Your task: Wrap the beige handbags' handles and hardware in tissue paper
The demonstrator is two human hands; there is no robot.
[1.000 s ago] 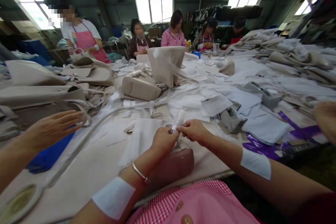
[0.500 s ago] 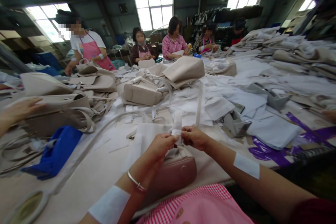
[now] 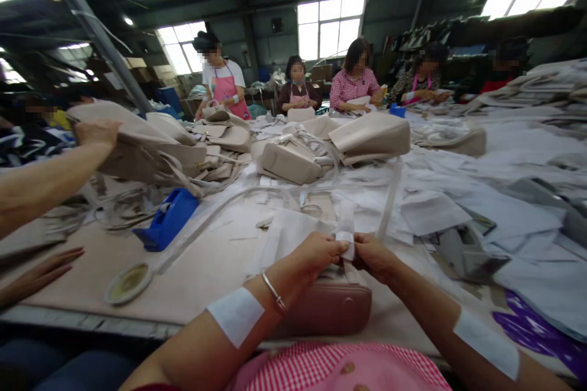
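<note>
Pinched between the fingers of my left hand [image 3: 321,252] and my right hand [image 3: 372,255] is a small white wrapping strip [image 3: 345,238]. It seems to go around a part of the bag's handle, mostly hidden by my fingers. Right below my hands sits a brownish-pink handbag [image 3: 332,308], close to the table's front edge and against my checked apron [image 3: 339,366]. Both sets of fingers are closed, nearly touching. White sheets [image 3: 293,232] lie just beyond my left hand. A pale patch [image 3: 236,316] is stuck on each forearm.
A blue tape dispenser [image 3: 169,220] and a roll of tape [image 3: 128,283] lie left; a grey dispenser [image 3: 465,250] stands right, near purple film [image 3: 527,324]. At left, a co-worker's hand [image 3: 98,134] grips a beige bag [image 3: 132,146]. Beige bags [image 3: 373,137] and co-workers are across the table.
The view has swung left, so things appear further right. The co-worker's hand at left has lifted a beige bag. My hands stay together on the white strip.
</note>
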